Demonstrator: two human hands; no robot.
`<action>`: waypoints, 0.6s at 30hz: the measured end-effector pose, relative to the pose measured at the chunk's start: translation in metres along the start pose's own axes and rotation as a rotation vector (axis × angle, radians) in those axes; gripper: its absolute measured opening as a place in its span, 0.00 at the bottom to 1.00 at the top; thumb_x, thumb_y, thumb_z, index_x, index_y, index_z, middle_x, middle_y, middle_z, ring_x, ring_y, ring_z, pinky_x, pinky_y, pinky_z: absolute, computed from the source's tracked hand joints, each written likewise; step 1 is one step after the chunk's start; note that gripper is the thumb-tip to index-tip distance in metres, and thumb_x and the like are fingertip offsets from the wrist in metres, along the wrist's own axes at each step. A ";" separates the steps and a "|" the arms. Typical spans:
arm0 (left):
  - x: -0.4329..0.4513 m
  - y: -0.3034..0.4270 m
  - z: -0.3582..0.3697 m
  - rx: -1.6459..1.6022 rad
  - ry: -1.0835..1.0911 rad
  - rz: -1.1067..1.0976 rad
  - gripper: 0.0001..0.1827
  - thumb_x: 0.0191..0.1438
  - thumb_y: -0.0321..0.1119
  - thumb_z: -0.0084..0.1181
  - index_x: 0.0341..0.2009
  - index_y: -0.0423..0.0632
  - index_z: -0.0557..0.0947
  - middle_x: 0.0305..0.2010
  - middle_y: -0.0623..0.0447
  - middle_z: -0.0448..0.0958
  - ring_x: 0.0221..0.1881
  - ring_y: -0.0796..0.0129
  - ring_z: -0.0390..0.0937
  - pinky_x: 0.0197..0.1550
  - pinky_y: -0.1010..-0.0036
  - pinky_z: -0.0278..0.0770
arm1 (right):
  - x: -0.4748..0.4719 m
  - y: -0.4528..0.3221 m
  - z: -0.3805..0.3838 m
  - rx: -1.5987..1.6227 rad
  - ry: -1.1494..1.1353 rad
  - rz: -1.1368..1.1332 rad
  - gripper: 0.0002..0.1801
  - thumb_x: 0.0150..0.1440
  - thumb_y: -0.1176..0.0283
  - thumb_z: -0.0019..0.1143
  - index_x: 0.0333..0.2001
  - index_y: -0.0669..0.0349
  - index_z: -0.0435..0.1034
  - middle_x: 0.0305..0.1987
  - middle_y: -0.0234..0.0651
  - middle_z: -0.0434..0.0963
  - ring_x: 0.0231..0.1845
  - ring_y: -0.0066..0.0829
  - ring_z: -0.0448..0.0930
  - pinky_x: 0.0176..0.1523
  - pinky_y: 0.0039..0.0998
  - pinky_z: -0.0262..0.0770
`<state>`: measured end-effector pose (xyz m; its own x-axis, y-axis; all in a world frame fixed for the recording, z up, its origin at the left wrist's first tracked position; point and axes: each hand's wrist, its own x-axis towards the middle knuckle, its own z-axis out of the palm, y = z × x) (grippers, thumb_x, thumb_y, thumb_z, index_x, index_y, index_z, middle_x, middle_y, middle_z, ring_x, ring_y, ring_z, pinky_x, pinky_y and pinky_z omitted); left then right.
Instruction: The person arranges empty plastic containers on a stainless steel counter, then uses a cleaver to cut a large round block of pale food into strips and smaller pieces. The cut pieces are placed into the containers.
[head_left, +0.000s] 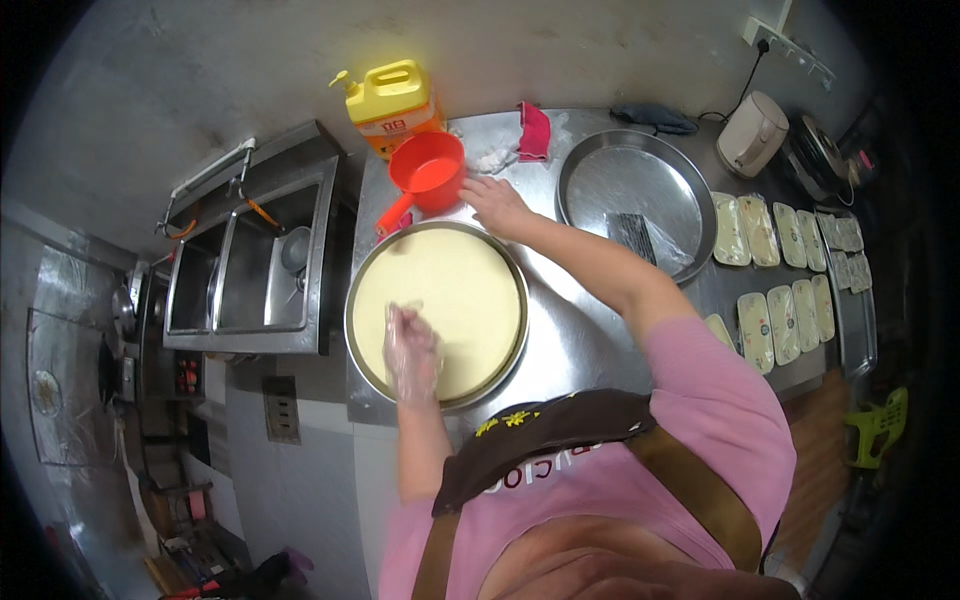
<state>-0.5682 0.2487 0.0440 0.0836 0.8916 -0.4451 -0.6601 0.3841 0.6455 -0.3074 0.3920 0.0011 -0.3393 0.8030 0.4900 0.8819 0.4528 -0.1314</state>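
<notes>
A round metal pan (523, 319) holds a flat, pale yellow layer, smooth on top, like dough or batter. Over its lower left part is my left hand (413, 352), in a clear plastic glove, with its fingers bent and blurred; whether it holds anything is unclear. My right hand (495, 206) is bare, its fingers spread at the right side of a red plastic dipper (427, 169), touching or very near it. The dipper stands just above the pan, its handle pointing down left. Part of a pink cloth (405, 221) shows under the handle.
A yellow and orange pump jug (394, 101) is behind the dipper. To the right are a larger round metal pan (574, 150) with a dark slab and plastic film, several wrapped pale trays (755, 330) and an electric kettle (754, 135). A steel sink (319, 300) stands left.
</notes>
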 end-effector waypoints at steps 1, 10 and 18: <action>-0.011 0.003 -0.001 0.001 0.031 0.018 0.17 0.63 0.50 0.46 0.29 0.53 0.74 0.18 0.62 0.64 0.16 0.78 0.59 0.17 0.81 0.58 | 0.017 0.005 0.014 -0.037 -0.085 0.033 0.29 0.48 0.72 0.59 0.56 0.56 0.64 0.62 0.38 0.65 0.65 0.40 0.61 0.61 0.44 0.59; -0.043 0.008 -0.067 -0.069 0.254 0.124 0.16 0.64 0.46 0.45 0.29 0.51 0.75 0.17 0.61 0.67 0.15 0.78 0.60 0.17 0.80 0.58 | 0.079 0.036 0.084 -0.221 -0.167 -0.072 0.08 0.55 0.69 0.44 0.33 0.50 0.74 0.34 0.29 0.77 0.45 0.30 0.74 0.60 0.50 0.56; -0.024 0.012 -0.051 -0.044 0.192 0.023 0.15 0.64 0.45 0.45 0.31 0.50 0.76 0.18 0.61 0.70 0.16 0.78 0.62 0.19 0.79 0.59 | 0.058 0.081 0.081 -0.231 -0.077 0.078 0.07 0.50 0.67 0.49 0.30 0.49 0.75 0.30 0.30 0.76 0.40 0.31 0.75 0.51 0.43 0.60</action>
<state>-0.6160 0.2197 0.0309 -0.0734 0.8362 -0.5434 -0.6924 0.3494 0.6312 -0.2823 0.5065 -0.0507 -0.2834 0.8631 0.4181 0.9548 0.2946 0.0389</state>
